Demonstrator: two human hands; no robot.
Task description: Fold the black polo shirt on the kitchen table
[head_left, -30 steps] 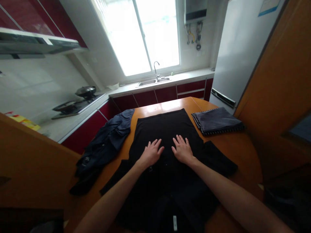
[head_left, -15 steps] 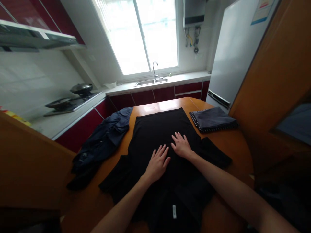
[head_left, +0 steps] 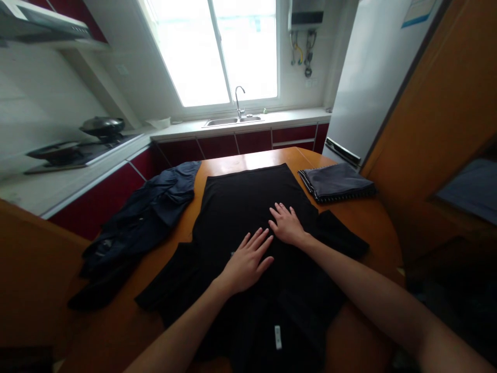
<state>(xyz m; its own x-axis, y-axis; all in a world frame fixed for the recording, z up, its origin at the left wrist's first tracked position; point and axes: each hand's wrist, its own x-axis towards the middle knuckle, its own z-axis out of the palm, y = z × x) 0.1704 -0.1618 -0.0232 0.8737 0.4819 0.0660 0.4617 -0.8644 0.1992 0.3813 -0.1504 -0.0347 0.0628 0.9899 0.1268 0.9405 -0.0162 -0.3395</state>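
A black short-sleeved shirt (head_left: 240, 199) lies spread out on the wooden table (head_left: 382, 233), its hem toward the window and its collar end nearest me. A small white label (head_left: 277, 337) shows inside the neck. My left hand (head_left: 248, 261) rests palm down on the middle of the shirt, fingers stretched out. Just right of it and a bit farther off, my right hand (head_left: 286, 224) also lies flat on the cloth with its fingers spread. Neither hand grips anything. Both sleeves are laid out to the sides.
Rumpled dark blue clothing (head_left: 145, 212) hangs over the table's left side. Folded grey and striped cloth (head_left: 337, 182) sits at the far right, near the fridge (head_left: 367, 77). Beyond the table are a counter with a sink (head_left: 233, 120) and a stove with a lidded pan (head_left: 101, 126).
My view has shifted slightly, so the room appears lower-left to higher-left in frame. Both hands stay flat on the shirt, the left one a little nearer the right.
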